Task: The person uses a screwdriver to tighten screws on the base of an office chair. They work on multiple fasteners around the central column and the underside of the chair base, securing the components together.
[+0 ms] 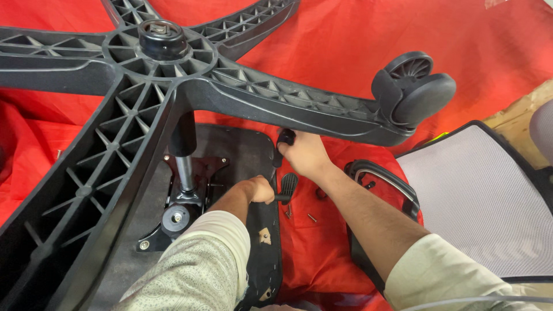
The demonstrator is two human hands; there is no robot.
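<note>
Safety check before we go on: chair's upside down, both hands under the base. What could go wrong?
1. The right hand and left hand work under the five-star base; if it tips on the gas cylinder, fingers could get pinched.
2. Loose screws on the red cloth could roll away.

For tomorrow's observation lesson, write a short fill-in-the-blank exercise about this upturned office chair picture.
1. The cloth under the chair parts is ____.
2. The caster wheel sits at the end of a leg of the ____-coloured star base.
3. The right hand grips a black ____.
4. The mesh backrest lies to the person's ____.

Missing words: red; black; handle; right
</note>
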